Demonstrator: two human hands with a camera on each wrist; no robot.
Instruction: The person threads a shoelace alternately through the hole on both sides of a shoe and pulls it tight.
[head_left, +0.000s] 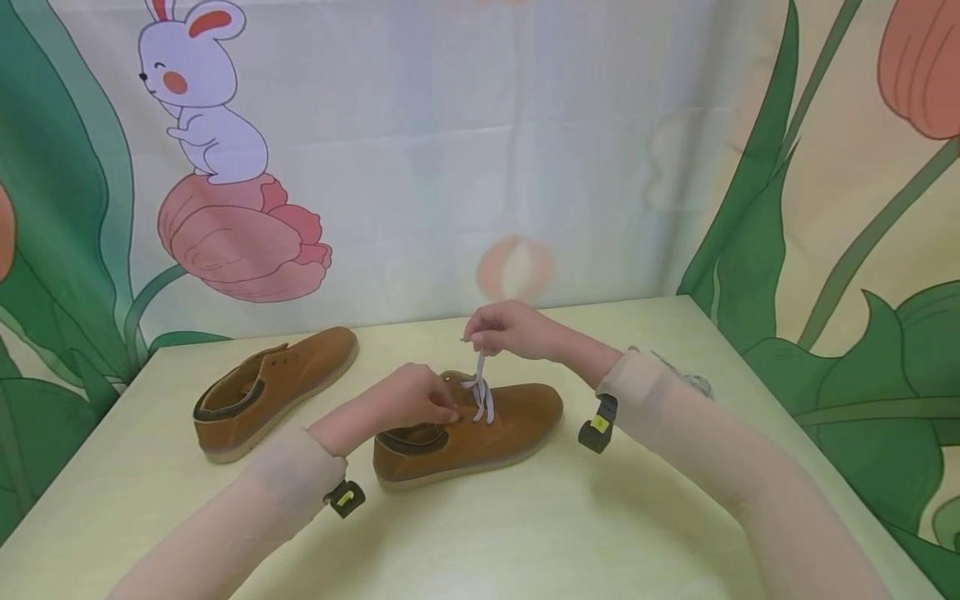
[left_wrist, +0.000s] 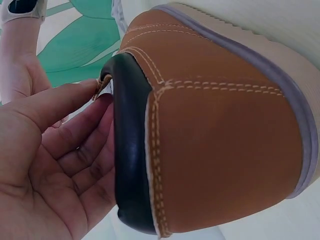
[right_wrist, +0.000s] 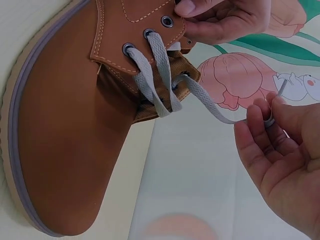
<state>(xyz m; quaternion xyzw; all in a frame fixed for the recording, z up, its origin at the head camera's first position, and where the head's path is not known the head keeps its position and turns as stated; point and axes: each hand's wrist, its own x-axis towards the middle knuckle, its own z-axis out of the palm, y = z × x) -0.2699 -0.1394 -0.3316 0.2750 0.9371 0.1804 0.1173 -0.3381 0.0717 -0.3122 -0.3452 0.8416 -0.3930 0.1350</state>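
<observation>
A brown lace-up shoe (head_left: 521, 421) stands on the table with its toe to the right. My left hand (head_left: 412, 400) pinches the edge of the shoe's eyelet flap (right_wrist: 142, 12) near the opening, between thumb and fingers. Grey-white shoelace (right_wrist: 162, 65) runs through the front eyelets in slack loops. Above the shoe, my right hand (head_left: 517, 331) pinches a free length of this lace, which stretches from an eyelet up to the fingertips. In the right wrist view, the lace's thin tip pokes out beyond the thumb. An upper eyelet beside the left thumb holds no lace.
A second brown shoe (head_left: 307, 367), its visible eyelets unlaced, lies at the back left of the pale table (head_left: 465, 542). Behind the right sleeve a small pale coil (head_left: 697, 383) is partly hidden. A printed curtain (head_left: 405, 167) hangs along the table's back edge.
</observation>
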